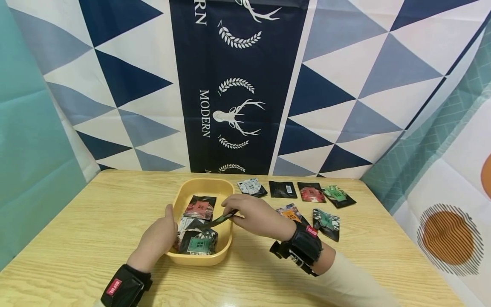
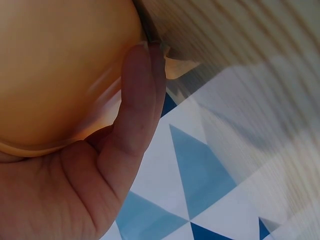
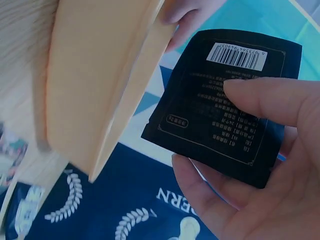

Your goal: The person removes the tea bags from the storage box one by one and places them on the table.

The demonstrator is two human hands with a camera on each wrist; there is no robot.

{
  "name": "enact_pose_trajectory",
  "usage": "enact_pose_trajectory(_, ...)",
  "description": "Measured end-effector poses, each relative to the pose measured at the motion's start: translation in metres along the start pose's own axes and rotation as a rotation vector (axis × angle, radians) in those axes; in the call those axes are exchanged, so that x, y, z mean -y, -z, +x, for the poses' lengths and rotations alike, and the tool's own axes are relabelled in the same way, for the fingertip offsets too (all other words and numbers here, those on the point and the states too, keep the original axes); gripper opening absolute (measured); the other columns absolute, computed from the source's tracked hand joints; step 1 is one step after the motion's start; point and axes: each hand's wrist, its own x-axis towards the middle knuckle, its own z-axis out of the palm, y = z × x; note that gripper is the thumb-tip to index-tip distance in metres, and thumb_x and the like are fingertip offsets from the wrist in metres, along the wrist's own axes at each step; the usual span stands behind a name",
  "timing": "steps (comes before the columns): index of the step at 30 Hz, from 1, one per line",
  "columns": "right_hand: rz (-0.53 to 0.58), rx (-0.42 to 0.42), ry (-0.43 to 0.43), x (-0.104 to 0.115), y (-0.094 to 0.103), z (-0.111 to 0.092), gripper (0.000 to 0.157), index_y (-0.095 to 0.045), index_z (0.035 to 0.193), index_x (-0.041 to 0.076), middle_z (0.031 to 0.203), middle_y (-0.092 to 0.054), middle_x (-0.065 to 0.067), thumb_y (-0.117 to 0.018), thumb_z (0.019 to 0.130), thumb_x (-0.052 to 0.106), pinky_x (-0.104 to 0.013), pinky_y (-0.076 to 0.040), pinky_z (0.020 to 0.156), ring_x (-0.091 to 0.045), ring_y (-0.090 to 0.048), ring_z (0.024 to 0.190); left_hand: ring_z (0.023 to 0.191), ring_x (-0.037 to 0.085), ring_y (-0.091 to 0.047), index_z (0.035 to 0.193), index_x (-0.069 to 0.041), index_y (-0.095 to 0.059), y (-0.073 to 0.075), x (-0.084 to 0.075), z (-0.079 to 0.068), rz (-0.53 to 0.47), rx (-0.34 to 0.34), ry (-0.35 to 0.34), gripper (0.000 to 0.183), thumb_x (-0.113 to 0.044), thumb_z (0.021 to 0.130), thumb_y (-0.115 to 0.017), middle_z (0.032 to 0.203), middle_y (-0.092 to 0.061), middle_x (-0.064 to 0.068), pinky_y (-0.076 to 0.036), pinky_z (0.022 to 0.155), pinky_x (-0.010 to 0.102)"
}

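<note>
In the head view my right hand (image 1: 257, 216) holds a black foil pouch (image 1: 219, 220) over the front part of the yellow plastic tub (image 1: 199, 259). The right wrist view shows the thumb across the pouch's printed back, below a barcode, with fingers behind it. My left hand (image 1: 156, 239) lies against the tub's left side; in the left wrist view its straight fingers (image 2: 135, 100) run along the outer wall. Inside the tub lie a red-label pouch (image 1: 199, 207), a green-label pouch (image 1: 199, 244) and a whitish pouch (image 1: 187, 223), partly overlapped by the held one.
Right of the tub, several pouches lie on the wooden table (image 1: 115, 221): a white-grey one (image 1: 251, 186), a black one (image 1: 283, 189), red (image 1: 311, 192) and green (image 1: 337, 195) ones. Nearer are an orange-label (image 1: 289, 212) and a teal-label (image 1: 327, 222) pouch. A patterned cloth (image 1: 238, 106) hangs behind.
</note>
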Motion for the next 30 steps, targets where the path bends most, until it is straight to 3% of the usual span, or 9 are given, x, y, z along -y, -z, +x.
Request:
enact_pose_trajectory(12,-0.042,-0.064,-0.055,-0.026,0.012,-0.030,0.017,-0.068,0.100,0.013,0.121,-0.062,-0.005,-0.063,0.086,0.005,-0.035,-0.047,0.092,-0.022,-0.058,0.112,0.047,0.016,-0.047,0.142,0.014,-0.006,0.001,0.000,-0.001,-0.013,0.012,0.017,0.058,-0.009,0.096,-0.031,0.060,-0.052,0.006,-0.032,0.041,0.028)
enact_pose_trajectory(22,0.033,-0.045,-0.203,-0.053,0.022,-0.062,0.019,-0.066,0.102,0.012,0.124,-0.059,-0.011,-0.061,0.087,0.002,-0.035,-0.048,0.090,-0.028,-0.056,0.115,0.046,0.016,-0.046,0.142,0.015,-0.007,0.002,-0.001,-0.001,0.015,0.002,0.001,0.058,-0.010,0.096,-0.032,0.058,-0.050,0.006,-0.031,0.041,0.028)
enact_pose_trajectory(30,0.030,-0.038,-0.273,-0.080,0.030,-0.096,0.024,-0.067,0.102,0.009,0.122,-0.059,-0.017,-0.061,0.083,-0.005,-0.033,-0.051,0.083,-0.031,-0.059,0.107,0.044,0.015,-0.045,0.142,0.014,-0.008,0.000,0.000,0.001,0.014,0.002,0.013,0.058,-0.010,0.096,-0.033,0.056,-0.049,0.005,-0.028,0.040,0.026)
